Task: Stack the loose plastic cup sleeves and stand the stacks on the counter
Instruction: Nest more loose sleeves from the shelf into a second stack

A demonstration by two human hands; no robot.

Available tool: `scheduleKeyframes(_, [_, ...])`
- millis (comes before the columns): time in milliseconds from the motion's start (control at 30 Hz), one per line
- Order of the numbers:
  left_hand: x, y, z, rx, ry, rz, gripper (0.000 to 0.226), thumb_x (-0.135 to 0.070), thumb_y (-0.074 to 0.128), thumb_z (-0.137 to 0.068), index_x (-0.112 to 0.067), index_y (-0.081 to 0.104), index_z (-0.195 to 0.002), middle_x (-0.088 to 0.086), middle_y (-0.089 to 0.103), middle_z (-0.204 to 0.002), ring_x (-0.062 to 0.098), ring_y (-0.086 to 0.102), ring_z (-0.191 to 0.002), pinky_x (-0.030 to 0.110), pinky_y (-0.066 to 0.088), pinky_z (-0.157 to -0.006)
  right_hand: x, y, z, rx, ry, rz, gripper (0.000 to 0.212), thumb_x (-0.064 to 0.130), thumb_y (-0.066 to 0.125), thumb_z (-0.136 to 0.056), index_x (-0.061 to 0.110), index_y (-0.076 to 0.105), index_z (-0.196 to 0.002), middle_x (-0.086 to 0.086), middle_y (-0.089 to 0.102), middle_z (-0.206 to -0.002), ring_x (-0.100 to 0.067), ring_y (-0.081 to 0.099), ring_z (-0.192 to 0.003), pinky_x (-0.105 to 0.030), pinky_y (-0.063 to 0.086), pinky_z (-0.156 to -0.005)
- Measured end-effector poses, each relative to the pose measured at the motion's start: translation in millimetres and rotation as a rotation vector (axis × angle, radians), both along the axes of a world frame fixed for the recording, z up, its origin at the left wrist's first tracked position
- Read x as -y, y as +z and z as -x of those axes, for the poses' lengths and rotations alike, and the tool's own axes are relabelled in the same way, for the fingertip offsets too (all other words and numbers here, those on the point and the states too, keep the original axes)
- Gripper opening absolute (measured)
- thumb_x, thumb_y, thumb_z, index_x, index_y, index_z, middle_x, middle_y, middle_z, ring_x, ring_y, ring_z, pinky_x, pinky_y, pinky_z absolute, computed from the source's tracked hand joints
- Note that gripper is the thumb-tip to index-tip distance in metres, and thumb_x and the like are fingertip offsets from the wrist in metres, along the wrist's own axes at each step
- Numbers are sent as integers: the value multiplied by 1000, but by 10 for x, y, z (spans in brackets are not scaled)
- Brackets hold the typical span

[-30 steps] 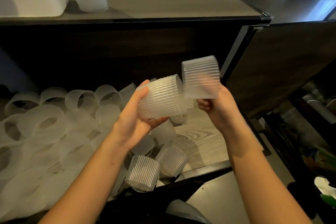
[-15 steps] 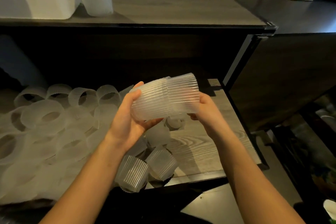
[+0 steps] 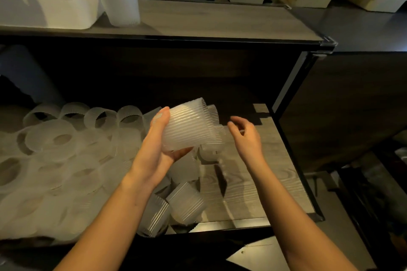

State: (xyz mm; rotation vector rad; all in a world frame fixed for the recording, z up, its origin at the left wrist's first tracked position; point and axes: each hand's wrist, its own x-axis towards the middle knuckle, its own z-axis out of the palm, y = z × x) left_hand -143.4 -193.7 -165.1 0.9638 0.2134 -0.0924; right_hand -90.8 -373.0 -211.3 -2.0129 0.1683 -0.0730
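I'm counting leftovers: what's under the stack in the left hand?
Loose sleeves lie on the wooden shelf below the stack; the left hand and stack cover any others there.

Nested ribbed translucent plastic cup sleeves (image 3: 189, 126): frosted, corrugated. Grey wood-grain shelf board (image 3: 253, 185): matt. Grey wood-grain counter top (image 3: 220, 20): matt, black glossy edge trim. White plastic bin (image 3: 48, 0): smooth.

Frosted ribbed sleeves (image 3: 189, 126); grey woodgrain counter (image 3: 220, 20)
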Motion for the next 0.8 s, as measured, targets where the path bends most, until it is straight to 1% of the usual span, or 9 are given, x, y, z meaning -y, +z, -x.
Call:
scheduleKeyframes(100, [-24,22,-4,14,14,-17,36,-37,50,-86,-26,48,-120,6,50,-119,22,55,-104,30,54,-65,58,-195,-107,-215,-32,13,43,38,54,-90,23,47,-130,-5,44,-132,-16,47,-111,-27,40,-84])
scheduleKeyframes(167, [-20,25,-17,20,19,-28,32,-37,48,-88,-26,48,-118,6,50,-119,23,54,-105,30,54,-65,40,-283,-146,-337,23,-37,40,35,55,-90,22,50,-127,-6,47,-131,-18,48,-112,-28,40,-83])
scheduleKeyframes(267, [-18,29,-40,8,43,-44,33,-37,48,-87,-28,48,-119,6,49,-119,23,54,-105,30,55,-66,7,-287,-155,-434,115,-171,28,25,53,-92,18,55,-120,-4,55,-124,-13,49,-103,-26,40,-82])
scheduleKeyframes(333, [-18,28,-55,8,56,-56,31,-36,48,-88,-28,49,-118,6,49,-119,23,54,-104,31,55,-68,13,-268,-165,-449,122,-216,25,23,52,-93,17,57,-117,-2,57,-117,-11,50,-100,-22,39,-73])
scheduleKeyframes(400, [-18,17,-73,1,75,-59,31,-36,48,-89,-29,49,-119,6,49,-119,23,54,-105,31,55,-68,19,-228,-157,-415,87,-262,21,21,51,-93,15,60,-111,-1,59,-111,-9,54,-95,-18,37,-66])
scheduleKeyframes(533, [-23,-4,-116,-21,109,-44,36,-36,49,-89,-29,46,-125,7,48,-121,24,54,-106,32,55,-68,62,18,-86,-251,61,-335,13,17,50,-94,22,62,-98,6,60,-95,3,49,-77,-5,39,-52])
scheduleKeyframes(667, [-26,-24,-155,-34,116,-45,46,-38,52,-85,-28,44,-129,9,45,-126,27,52,-110,31,55,-67,107,363,-82,3,87,-397,20,18,45,-96,23,64,-101,17,65,-82,13,54,-67,-11,39,-63])
scheduleKeyframes(733, [-28,-35,-177,-42,119,-47,46,-38,53,-85,-29,44,-130,9,44,-127,27,52,-111,32,55,-69,80,481,-68,116,125,-484,22,17,44,-96,24,65,-97,14,68,-83,12,55,-69,-13,39,-65])
scheduleKeyframes(800, [-41,-41,-197,-44,129,-55,46,-38,51,-87,-28,43,-131,9,44,-128,26,52,-111,33,54,-70,34,522,-13,193,220,-485,22,15,44,-95,23,64,-96,10,68,-87,10,56,-72,-10,42,-65])
